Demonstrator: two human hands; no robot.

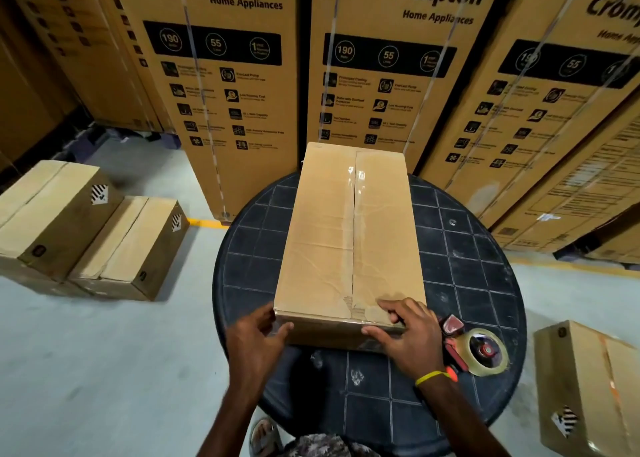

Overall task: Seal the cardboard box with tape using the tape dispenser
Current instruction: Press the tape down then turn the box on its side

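On the round dark table (467, 283) a long cardboard box (349, 234) lies with its short end toward the person, its flaps closed and a strip of clear tape (355, 193) running along the middle seam, wrinkled and torn-looking at the near end. At the box's near left corner the left hand (254, 342), somewhat blurred, clasps the cardboard, thumb on the near face and fingers round the left side. Over the near edge the right hand (405, 335) grips the box, its fingers (388, 307) slightly spread and bent on the top, its thumb laid along the near face; a yellow band (431, 376) circles that wrist. Just beside the right hand, apart from the box, the red tape dispenser (474, 347) lies on the table with its roll of clear tape. Behind the table stand tall printed cartons (239, 75); smaller boxes (69, 228) sit on the grey floor (104, 352) at left, and one more box (588, 380) at right
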